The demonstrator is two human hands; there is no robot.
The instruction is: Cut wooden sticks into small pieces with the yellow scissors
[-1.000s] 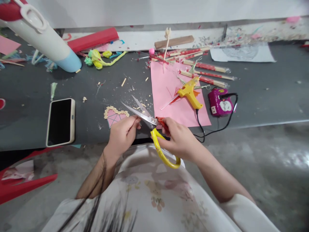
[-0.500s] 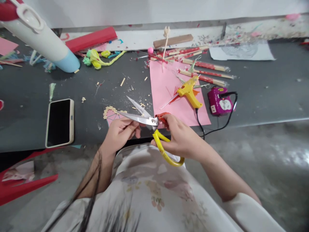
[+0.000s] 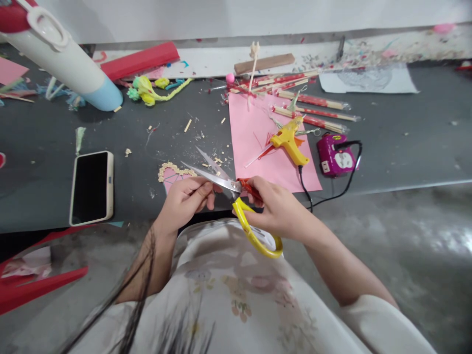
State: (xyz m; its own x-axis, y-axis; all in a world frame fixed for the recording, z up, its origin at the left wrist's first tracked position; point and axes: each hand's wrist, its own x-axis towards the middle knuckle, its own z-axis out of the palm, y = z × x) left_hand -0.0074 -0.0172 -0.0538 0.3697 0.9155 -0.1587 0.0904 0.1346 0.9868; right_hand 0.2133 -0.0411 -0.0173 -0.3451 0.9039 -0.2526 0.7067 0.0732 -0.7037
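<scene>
My right hand (image 3: 276, 201) is closed around the handles of a pair of scissors (image 3: 245, 221), one loop yellow, the other partly wrapped in red-orange. The blades are parted and point left, passing above my left hand (image 3: 188, 201). Thumb and fingertips of that left hand are pinched together by the lower blade; whatever they hold is too small or hidden to make out. Just beyond it lies a pink paper piece (image 3: 171, 178) with drawn lines, its curved edge covered in small pale bits. Several cut pale bits (image 3: 218, 161) are scattered near the blades.
A yellow glue gun (image 3: 291, 140) rests on pink paper (image 3: 243, 128), its cord leading toward a purple box (image 3: 337, 155). Wrapped chopsticks (image 3: 313, 101) lie behind. On the left are a phone (image 3: 91, 187) and a tall white-and-blue bottle (image 3: 77, 64). The table's front edge is close to my body.
The scissors' blades have come a little closer together, and the lower blade's tip has swung slightly away from me. My left hand stays almost in place.
</scene>
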